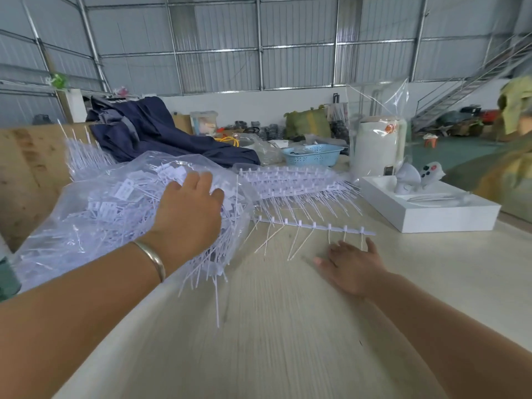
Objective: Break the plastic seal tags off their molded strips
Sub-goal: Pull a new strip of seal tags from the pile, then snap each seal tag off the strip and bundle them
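Note:
A clear plastic bag (95,214) full of loose white seal tags lies at the left of the table. My left hand (191,214) rests on top of it with fingers spread over the plastic. A pile of white molded strips (293,182) with thin tails sits behind the middle of the table. One single strip (316,226) lies nearest, its tails pointing toward me. My right hand (352,266) lies flat on the table just below that strip, fingertips near its tails, holding nothing.
A white tray (449,217) with grey controller parts stands at the right. Behind it are a white jug (377,145) in a clear bag, a blue basket (313,155) and dark blue cloth (161,131). A wooden board (28,168) rises at the left. Another person's sleeve shows at the far right.

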A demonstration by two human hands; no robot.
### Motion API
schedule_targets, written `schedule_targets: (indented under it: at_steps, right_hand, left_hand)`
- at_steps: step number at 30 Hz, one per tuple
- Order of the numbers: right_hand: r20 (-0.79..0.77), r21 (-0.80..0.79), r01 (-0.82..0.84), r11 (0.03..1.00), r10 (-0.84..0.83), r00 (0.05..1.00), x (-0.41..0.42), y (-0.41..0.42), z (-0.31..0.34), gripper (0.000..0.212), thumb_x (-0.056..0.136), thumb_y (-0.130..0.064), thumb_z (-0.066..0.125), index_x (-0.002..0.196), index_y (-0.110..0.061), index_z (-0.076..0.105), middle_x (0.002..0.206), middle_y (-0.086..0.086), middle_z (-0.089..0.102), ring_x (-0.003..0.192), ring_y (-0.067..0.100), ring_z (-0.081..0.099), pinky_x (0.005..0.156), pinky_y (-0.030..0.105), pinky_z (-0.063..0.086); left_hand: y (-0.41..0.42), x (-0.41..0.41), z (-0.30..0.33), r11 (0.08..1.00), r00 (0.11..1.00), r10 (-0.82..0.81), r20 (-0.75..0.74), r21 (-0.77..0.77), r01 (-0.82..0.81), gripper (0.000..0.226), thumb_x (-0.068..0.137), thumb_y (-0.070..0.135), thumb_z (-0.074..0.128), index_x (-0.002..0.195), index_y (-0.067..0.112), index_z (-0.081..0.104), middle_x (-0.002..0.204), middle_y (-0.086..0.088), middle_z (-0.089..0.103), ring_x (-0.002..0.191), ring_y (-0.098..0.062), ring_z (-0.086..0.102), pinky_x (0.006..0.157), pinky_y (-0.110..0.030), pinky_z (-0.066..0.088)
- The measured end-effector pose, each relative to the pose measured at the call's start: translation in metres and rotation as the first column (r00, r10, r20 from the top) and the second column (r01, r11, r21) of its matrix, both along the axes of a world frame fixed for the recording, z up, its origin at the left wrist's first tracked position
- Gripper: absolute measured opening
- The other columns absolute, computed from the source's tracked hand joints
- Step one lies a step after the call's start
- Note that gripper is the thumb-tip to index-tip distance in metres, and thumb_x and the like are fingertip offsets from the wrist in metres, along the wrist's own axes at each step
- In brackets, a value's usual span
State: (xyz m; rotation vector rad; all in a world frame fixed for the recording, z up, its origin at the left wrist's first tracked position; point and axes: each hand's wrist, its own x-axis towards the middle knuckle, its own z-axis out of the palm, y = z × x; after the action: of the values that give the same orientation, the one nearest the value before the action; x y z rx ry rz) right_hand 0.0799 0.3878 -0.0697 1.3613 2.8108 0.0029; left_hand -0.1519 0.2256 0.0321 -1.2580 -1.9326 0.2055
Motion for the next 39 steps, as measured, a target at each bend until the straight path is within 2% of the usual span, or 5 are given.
schedule_targets:
  at_steps: [9,22,26,30,39]
  right_hand:
    - [-0.092,0.173,-0.140,0.975,0.157,0.983,0.084,-0.074,0.013,0.063,0.092,-0.064,0.019,0.077,-0.017,0.059,0.083,-0.003,0.066,0.090,0.014,0.062,0.102,0.034,0.033]
    - [-0.350,0.427,-0.222,0.877,0.386,0.854,0.126,-0.138,0.008,0.065,0.061,-0.011,0.083,0.049,-0.018,0.019,0.046,-0.002,0.016,0.043,0.022,0.021,0.043,0.021,0.022]
    - [-0.589,-0.004,-0.250,0.968,0.200,0.783,0.133,-0.124,0.030,0.059,0.080,-0.005,0.065,0.043,-0.022,0.022,0.046,0.001,0.020,0.045,0.014,0.020,0.050,0.030,0.021]
    - [-0.695,-0.551,-0.479,0.684,-0.058,0.716,0.162,-0.112,0.053,0.048,0.073,-0.001,0.066,0.039,-0.014,0.034,0.038,0.001,0.026,0.043,0.018,0.022,0.051,0.025,0.033]
    - [-0.621,-0.634,-0.375,0.676,-0.156,0.768,0.179,-0.079,0.060,0.036,0.083,-0.004,0.067,0.053,-0.003,0.048,0.042,0.006,0.034,0.042,0.019,0.029,0.057,0.030,0.048]
  left_hand:
    - [-0.053,0.101,-0.079,0.961,0.923,-0.181,0.339,-0.140,0.240,0.035,0.093,0.023,0.040,0.126,0.015,0.048,0.137,-0.006,0.036,0.126,-0.026,0.035,0.086,-0.036,0.042]
    - [-0.066,0.116,-0.093,0.980,0.754,-0.184,0.630,0.054,0.193,0.064,0.097,0.031,0.038,0.152,0.013,0.011,0.148,-0.006,0.023,0.136,-0.024,0.026,0.098,-0.038,0.044]
    - [-0.063,0.117,-0.089,0.959,0.777,-0.282,0.563,0.187,0.213,0.060,0.091,0.016,0.044,0.147,0.011,0.022,0.142,-0.006,0.029,0.128,-0.024,0.033,0.089,-0.034,0.045]
    - [-0.060,0.109,-0.076,0.828,0.676,-0.516,0.526,0.510,0.235,0.044,0.095,0.017,0.046,0.137,0.005,0.039,0.133,-0.011,0.040,0.122,-0.027,0.040,0.085,-0.038,0.046]
    - [-0.030,0.101,-0.084,0.873,0.494,-0.483,0.723,0.439,0.212,0.059,0.099,0.022,0.044,0.152,0.014,0.019,0.150,-0.006,0.032,0.138,-0.022,0.030,0.104,-0.031,0.033]
